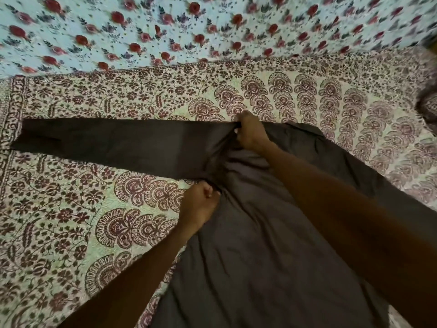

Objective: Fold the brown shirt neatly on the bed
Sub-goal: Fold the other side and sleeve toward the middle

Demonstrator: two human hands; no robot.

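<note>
A brown shirt [272,233] lies flat on a patterned bedspread [71,209], one sleeve [106,143] stretched far left. The left hand [198,207] grips the underarm seam; farther off, the right hand [250,133] pinches the shoulder. A rose-print sheet [165,31] lies beyond.

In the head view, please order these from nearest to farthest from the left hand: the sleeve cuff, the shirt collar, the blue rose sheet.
Measured from the left hand:
1. Shirt collar, up and to the right, beyond the right hand.
2. Sleeve cuff, far left, at the bedspread's border.
3. Blue rose sheet, along the top.
</note>
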